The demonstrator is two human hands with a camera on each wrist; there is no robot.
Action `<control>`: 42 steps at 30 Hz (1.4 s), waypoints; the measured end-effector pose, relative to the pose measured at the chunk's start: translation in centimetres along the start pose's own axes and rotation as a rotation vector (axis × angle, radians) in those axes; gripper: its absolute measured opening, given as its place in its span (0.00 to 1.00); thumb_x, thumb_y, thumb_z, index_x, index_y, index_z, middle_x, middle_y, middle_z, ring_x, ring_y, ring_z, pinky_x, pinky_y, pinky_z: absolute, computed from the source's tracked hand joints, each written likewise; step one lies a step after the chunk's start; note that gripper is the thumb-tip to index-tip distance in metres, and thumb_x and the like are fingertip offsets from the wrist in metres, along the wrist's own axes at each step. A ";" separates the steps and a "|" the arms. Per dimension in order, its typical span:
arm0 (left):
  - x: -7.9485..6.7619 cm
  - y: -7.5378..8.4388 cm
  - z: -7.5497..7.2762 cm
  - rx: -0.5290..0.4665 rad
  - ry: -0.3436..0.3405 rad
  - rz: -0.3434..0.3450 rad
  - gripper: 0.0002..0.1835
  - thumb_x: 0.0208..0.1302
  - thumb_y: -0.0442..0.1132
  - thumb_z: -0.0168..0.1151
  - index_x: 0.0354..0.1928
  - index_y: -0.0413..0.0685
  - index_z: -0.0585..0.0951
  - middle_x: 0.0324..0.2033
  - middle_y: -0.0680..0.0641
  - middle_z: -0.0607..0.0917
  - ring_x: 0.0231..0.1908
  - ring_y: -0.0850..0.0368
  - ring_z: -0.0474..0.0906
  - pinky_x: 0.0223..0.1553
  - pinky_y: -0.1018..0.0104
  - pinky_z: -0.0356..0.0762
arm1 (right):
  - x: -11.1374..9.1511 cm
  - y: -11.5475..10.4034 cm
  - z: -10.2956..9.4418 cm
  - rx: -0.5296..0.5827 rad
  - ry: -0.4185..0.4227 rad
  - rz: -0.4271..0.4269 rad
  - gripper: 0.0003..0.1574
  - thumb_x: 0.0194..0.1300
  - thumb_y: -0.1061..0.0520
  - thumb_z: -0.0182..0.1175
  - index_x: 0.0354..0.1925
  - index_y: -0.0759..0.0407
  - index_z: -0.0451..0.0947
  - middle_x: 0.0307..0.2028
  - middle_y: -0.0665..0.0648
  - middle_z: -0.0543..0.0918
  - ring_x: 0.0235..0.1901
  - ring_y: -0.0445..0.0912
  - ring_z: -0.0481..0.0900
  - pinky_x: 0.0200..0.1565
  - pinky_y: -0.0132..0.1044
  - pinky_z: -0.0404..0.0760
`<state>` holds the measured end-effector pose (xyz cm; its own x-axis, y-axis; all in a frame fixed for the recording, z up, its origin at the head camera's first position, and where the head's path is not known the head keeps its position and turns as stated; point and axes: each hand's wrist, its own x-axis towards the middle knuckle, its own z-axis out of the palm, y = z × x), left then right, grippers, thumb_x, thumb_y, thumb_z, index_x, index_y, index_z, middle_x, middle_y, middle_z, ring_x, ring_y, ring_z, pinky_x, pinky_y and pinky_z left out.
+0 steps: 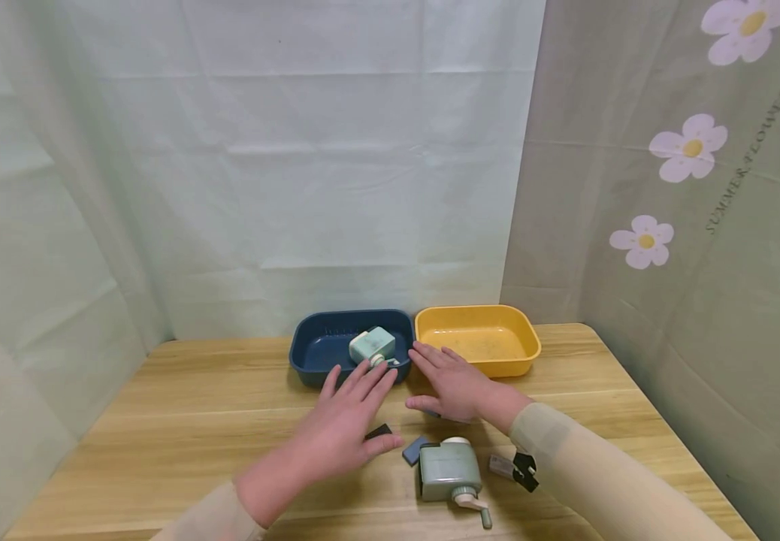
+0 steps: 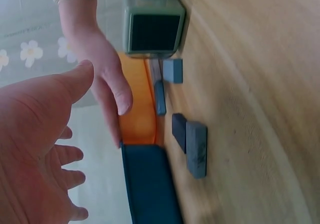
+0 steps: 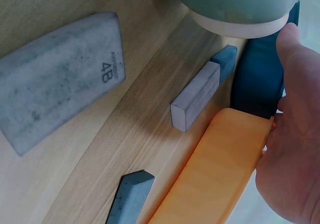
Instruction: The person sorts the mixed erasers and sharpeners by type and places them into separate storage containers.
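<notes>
My left hand hovers over the wooden table with its fingers spread, in front of the blue tray, and holds nothing. To its right my right hand is stretched out flat, fingertips at the meeting rims of the blue tray and the yellow tray. Inside the blue tray lies a pale green crank pencil sharpener. A second green crank pencil sharpener rests on the table nearer to me, between the forearms. Beside it is a small blue eraser. The left hand partly covers a dark eraser.
A grey eraser marked 4B lies on the table, along with a grey and blue eraser close to the yellow tray. A black-ended eraser sits by the right sleeve. Fabric curtains hang behind and at the sides.
</notes>
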<state>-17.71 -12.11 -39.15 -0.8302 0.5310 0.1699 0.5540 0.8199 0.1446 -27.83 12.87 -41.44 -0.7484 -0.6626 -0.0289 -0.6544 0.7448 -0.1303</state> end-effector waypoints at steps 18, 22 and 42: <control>-1.3 2.6 1.7 0.037 -0.020 0.135 0.54 0.74 0.73 0.63 0.89 0.51 0.58 0.85 0.45 0.64 0.84 0.39 0.57 0.79 0.26 0.52 | -0.1 0.2 0.2 -0.014 0.021 -0.046 0.56 0.83 0.33 0.60 0.88 0.65 0.53 0.87 0.65 0.54 0.86 0.59 0.53 0.83 0.60 0.52; -1.4 3.0 2.0 0.025 -0.048 0.152 0.54 0.74 0.73 0.62 0.89 0.50 0.58 0.86 0.46 0.62 0.84 0.39 0.57 0.79 0.26 0.52 | -0.1 0.2 0.3 -0.017 0.014 -0.041 0.56 0.83 0.34 0.60 0.88 0.65 0.53 0.88 0.65 0.53 0.86 0.58 0.52 0.83 0.60 0.51; -0.8 5.1 3.5 0.047 -0.096 0.226 0.52 0.75 0.75 0.58 0.88 0.52 0.62 0.86 0.48 0.62 0.85 0.42 0.55 0.77 0.25 0.57 | 0.2 0.9 1.0 0.015 0.061 -0.062 0.60 0.82 0.27 0.56 0.89 0.63 0.51 0.88 0.65 0.52 0.86 0.59 0.52 0.84 0.60 0.47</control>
<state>-14.43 -7.67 -41.92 -0.6889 0.7181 0.0992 0.7246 0.6858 0.0674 -28.47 13.36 -42.58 -0.7119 -0.7011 0.0399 -0.6984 0.7010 -0.1445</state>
